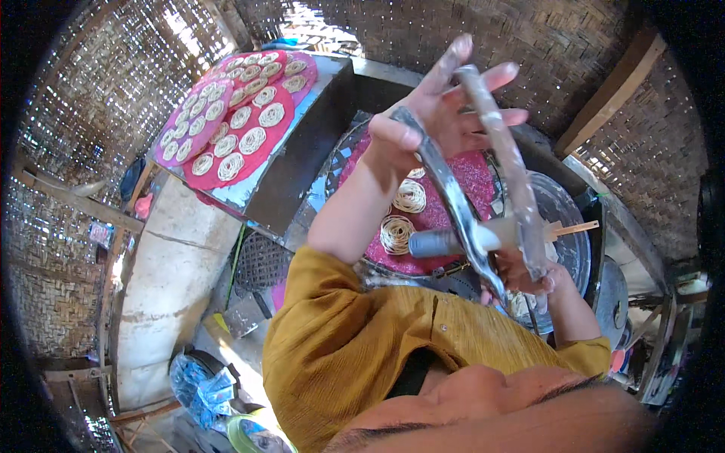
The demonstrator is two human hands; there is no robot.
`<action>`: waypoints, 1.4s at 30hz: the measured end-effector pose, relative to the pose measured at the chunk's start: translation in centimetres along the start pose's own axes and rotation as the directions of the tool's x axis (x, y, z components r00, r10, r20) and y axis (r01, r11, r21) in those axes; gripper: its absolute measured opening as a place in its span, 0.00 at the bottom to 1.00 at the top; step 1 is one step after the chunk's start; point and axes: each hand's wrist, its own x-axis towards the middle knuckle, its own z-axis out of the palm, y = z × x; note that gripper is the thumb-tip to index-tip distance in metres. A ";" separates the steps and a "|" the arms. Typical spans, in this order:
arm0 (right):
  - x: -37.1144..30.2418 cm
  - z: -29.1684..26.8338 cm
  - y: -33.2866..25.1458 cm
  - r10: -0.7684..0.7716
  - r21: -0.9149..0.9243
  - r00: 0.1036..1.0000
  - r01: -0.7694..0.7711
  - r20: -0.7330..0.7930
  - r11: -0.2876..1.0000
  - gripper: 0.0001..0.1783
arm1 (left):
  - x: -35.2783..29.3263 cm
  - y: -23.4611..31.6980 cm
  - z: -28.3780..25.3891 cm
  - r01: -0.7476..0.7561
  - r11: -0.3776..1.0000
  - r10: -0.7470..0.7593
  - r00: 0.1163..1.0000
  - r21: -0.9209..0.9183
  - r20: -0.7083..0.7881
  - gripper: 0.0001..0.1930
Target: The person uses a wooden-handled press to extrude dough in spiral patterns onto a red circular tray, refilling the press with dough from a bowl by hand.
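A hand press (453, 181) with two long, worn metal-looking bars and a grey cylinder (436, 243) is held up in front of my chest. My left hand (445, 106) is raised at the upper ends of the bars, fingers spread. Its thumb lies by the dark bar, and the pale bar crosses in front of its fingers; whether they touch is unclear. My right hand (542, 281) is closed around the lower end of the press, its fingers partly hidden. Below the press, pale coiled noodle rounds (397, 235) lie on a round pink sheet (434, 266).
To the left, a raised table (298, 124) bears pink round sheets (278, 143) with several pale coils. A large metal basin (570, 219) stands at the right, near a wooden stick (578, 228). Woven bamboo walls (483, 30) surround the place. Blue plastic bags (215, 392) lie at lower left.
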 end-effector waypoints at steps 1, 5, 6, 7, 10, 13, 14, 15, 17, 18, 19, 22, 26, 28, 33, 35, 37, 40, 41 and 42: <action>-0.1 0.4 -0.1 0.045 -0.008 0.996 -0.044 0.081 0.999 0.56 | 0.7 -0.1 0.3 -0.018 0.997 0.032 0.979 -0.070 0.202 0.49; -1.4 0.4 -1.1 0.082 -0.010 0.996 -0.082 -0.042 0.997 0.54 | 0.5 -1.0 -0.8 -0.110 0.994 0.112 0.976 -0.023 0.187 0.48; -2.0 -0.1 -1.0 0.087 -0.002 0.990 -0.088 -0.110 0.996 0.53 | 0.2 -1.7 -2.2 -0.142 0.990 0.143 0.985 -0.015 0.098 0.42; -2.5 -0.4 -1.0 0.091 0.001 0.980 -0.092 -0.178 0.996 0.53 | -0.2 -2.3 -3.9 -0.142 0.990 0.143 0.985 -0.018 0.091 0.42; -2.5 -1.5 -1.4 0.100 0.001 0.952 -0.104 -0.289 0.995 0.52 | -1.9 -3.5 -7.9 -0.184 0.979 0.170 0.974 -0.087 -0.148 0.25; -1.8 -3.0 -0.7 0.134 -0.019 0.924 -0.151 -0.357 0.988 0.46 | -3.0 -3.8 -9.9 -0.201 0.950 0.109 0.930 -0.237 -0.352 0.18; -2.4 -4.8 0.5 0.136 -0.064 0.888 -0.182 -0.440 0.981 0.42 | -3.3 -3.8 -10.5 -0.205 0.951 0.098 0.909 -0.230 -0.404 0.21; -2.6 -5.8 1.1 0.136 -0.106 0.847 -0.220 -0.513 0.970 0.39 | -3.6 -3.7 -11.0 -0.211 0.953 0.092 0.884 -0.216 -0.458 0.25; 0.0 -2.5 -0.8 0.166 -0.100 0.841 -0.251 -0.516 0.963 0.36 | -4.6 -3.4 -11.9 -0.236 0.950 0.118 0.877 -0.205 -0.465 0.24; 0.3 -2.6 -0.5 0.175 -0.118 0.849 -0.266 -0.498 0.957 0.36 | -5.0 -3.3 -11.9 -0.257 0.945 0.152 0.890 -0.200 -0.430 0.24; 0.7 -2.4 -0.4 0.183 -0.138 0.857 -0.280 -0.481 0.950 0.37 | -5.3 -3.3 -12.0 -0.278 0.940 0.185 0.901 -0.197 -0.393 0.24; 0.2 -0.2 -1.3 0.118 -0.216 0.872 -0.245 -0.474 0.945 0.39 | -6.0 -3.9 -11.4 -0.278 0.940 0.187 0.904 -0.198 -0.385 0.22; -0.5 0.6 -3.8 0.085 -0.390 0.839 -0.337 -0.537 0.857 0.41 | -4.7 -3.0 -9.6 -0.330 0.928 0.258 0.905 -0.175 -0.339 0.21; 0.7 2.1 -4.8 -0.004 -0.510 0.824 -0.346 -0.566 0.788 0.41 | -4.1 -1.5 -8.7 -0.366 0.927 0.325 0.894 -0.083 -0.309 0.19; 0.1 2.9 -3.9 0.027 -0.556 0.853 -0.363 -0.521 0.747 0.42 | -4.9 -1.3 -6.8 -0.350 0.936 0.335 0.921 -0.045 -0.199 0.21; -1.0 2.6 -3.6 -0.079 -0.613 0.866 -0.282 -0.493 0.738 0.42 | -4.8 -2.2 -6.3 -0.326 0.933 0.304 0.941 -0.153 -0.150 0.21; -1.0 2.8 -4.3 -0.206 -0.684 0.849 -0.224 -0.487 0.694 0.40 | -4.3 -1.8 -7.1 -0.323 0.938 0.312 0.945 -0.129 -0.100 0.22; 0.1 2.9 -5.6 -0.210 -0.760 0.845 -0.299 -0.492 0.577 0.37 | -3.5 -0.3 -6.6 -0.327 0.933 0.333 0.943 -0.151 0.018 0.20; 0.5 3.5 -5.7 -0.219 -0.755 0.835 -0.304 -0.504 0.581 0.37 | -3.5 0.1 -6.5 -0.329 0.929 0.340 0.939 -0.169 0.042 0.19; 1.3 3.9 -5.9 -0.165 -0.739 0.835 -0.349 -0.524 0.577 0.37 | -4.0 0.7 -6.7 -0.343 0.931 0.350 0.936 -0.126 0.034 0.19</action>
